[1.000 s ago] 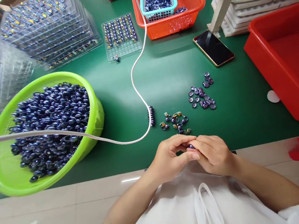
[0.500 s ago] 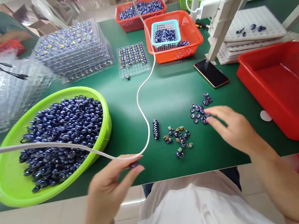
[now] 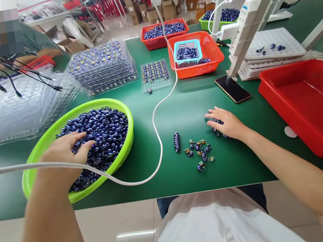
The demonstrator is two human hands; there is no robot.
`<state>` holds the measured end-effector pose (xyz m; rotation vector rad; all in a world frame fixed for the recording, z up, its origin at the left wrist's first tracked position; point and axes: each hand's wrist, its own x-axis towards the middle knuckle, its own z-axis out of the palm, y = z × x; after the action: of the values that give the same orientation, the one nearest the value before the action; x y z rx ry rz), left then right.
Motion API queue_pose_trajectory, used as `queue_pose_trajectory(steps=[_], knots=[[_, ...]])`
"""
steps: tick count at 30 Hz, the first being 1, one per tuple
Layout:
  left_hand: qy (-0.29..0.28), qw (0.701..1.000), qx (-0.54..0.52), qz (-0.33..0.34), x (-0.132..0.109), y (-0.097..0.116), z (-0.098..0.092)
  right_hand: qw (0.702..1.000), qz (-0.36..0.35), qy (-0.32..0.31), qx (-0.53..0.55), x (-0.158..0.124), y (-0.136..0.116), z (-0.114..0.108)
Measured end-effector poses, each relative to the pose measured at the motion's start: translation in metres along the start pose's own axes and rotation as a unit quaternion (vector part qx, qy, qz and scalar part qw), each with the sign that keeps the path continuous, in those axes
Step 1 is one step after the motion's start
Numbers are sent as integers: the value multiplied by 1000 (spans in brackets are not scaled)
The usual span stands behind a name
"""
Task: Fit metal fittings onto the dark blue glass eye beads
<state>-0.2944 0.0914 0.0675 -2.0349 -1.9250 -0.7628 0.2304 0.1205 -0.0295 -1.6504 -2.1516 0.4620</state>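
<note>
My left hand point(image 3: 67, 154) reaches over the lime-green basket point(image 3: 130, 122), thumb and fingers apart above a heap of dark blue, shiny ring-like pieces point(image 3: 106, 126). My right hand point(image 3: 226, 122) lies palm down over a small group of dark ring pieces point(image 3: 216, 132), fingers stretched out and partly covering them. Between the hands, a short row of stacked dark rings point(image 3: 177, 142) lies on the green table. To its right is a loose cluster of ring pieces with gold and greenish bits point(image 3: 200, 149).
A white cable point(image 3: 160, 138) hangs across the table and in front of my left forearm. A phone point(image 3: 233, 88) and a red tray point(image 3: 308, 137) are on the right. Behind stand filled clear trays point(image 3: 102, 67) and an orange basket point(image 3: 218, 54). A person's arm point(image 3: 37, 38) shows far left.
My left hand has moved left from the table to the green basket, and the dark piece it pinched is no longer seen. My right hand has flattened over the loose rings. The view has tilted up.
</note>
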Motion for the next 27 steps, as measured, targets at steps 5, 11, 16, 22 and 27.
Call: queue_pose_trajectory(steps=[5,11,16,22,27], knots=[[22,997,62,40,-4,22,10,993,-114,-26,-22,-32,-6,4],[47,991,48,112,-36,81,3,984,-165,-38,-53,-86,0,-16],[64,986,-64,141,-77,152,13,987,-142,60,-44,-102,-24,-22],[-74,951,-240,179,-105,221,72,990,-112,40,-77,-84,-71,5],[-167,950,-226,134,-103,227,95,987,-105,50,-112,-84,-77,15]])
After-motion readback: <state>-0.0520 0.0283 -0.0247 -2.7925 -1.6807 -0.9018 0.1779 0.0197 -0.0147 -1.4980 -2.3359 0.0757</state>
